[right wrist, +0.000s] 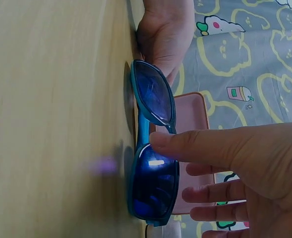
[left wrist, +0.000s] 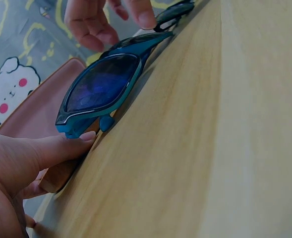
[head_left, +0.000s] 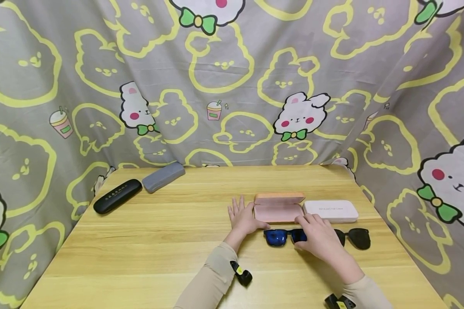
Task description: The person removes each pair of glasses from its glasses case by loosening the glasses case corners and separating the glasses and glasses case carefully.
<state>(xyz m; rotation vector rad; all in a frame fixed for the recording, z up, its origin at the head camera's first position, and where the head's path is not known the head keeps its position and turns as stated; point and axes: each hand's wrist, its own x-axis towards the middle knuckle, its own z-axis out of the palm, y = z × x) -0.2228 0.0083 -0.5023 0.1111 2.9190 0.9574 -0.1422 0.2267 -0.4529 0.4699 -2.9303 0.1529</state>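
Blue-lensed sunglasses (head_left: 276, 237) lie in front of an open glasses case (head_left: 278, 213) with a pink lining. My left hand (head_left: 242, 219) is at the case's left end with its fingers spread. In the left wrist view, its thumb reaches the case's front edge beside the sunglasses' corner. My right hand (head_left: 320, 235) hovers over the right lens. Its thumb (right wrist: 185, 145) overlaps the bridge in the right wrist view, and the other fingers (right wrist: 217, 192) stand loosely apart on the case side. Part of the right lens is hidden by this hand in the head view.
A white glasses case (head_left: 331, 210) lies right of the open one. Dark sunglasses (head_left: 359, 238) sit partly behind my right hand. Far left are a black case (head_left: 117, 196) and a grey case (head_left: 163, 177). A patterned curtain (head_left: 232, 86) surrounds the wooden table (head_left: 158, 240).
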